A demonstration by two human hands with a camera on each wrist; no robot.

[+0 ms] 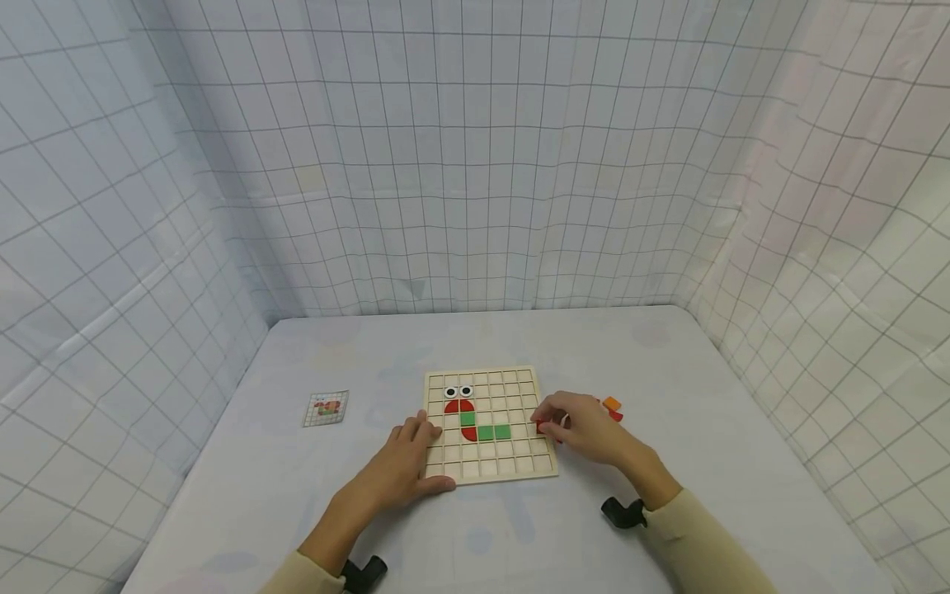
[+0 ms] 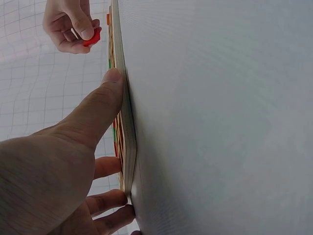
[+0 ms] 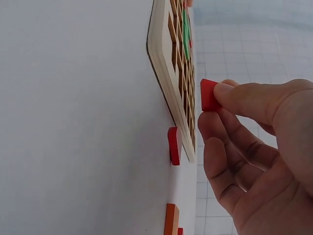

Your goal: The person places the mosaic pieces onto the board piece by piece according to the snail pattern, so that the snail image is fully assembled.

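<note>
A wooden grid board (image 1: 519, 470) lies on the table, with several green square tiles (image 1: 502, 431), red rounded tiles (image 1: 453, 407) and two eye tiles (image 1: 466, 391) set in its cells. My left hand (image 1: 406, 466) rests at the board's near-left corner, thumb along the near edge and fingertips on the left side. Over the board's right edge, my right hand (image 1: 586, 425) pinches a small red tile (image 3: 209, 95) between thumb and index finger. Its other fingers are loosely curled, and the tile is held above the grid.
Beside the board's right edge lies a loose red tile (image 3: 174, 146). Farther right are an orange tile (image 1: 612, 403) and more red pieces (image 1: 616, 416). A small picture card (image 1: 326, 408) lies to the left. Grid-lined white cloth walls (image 1: 475, 206) surround the table.
</note>
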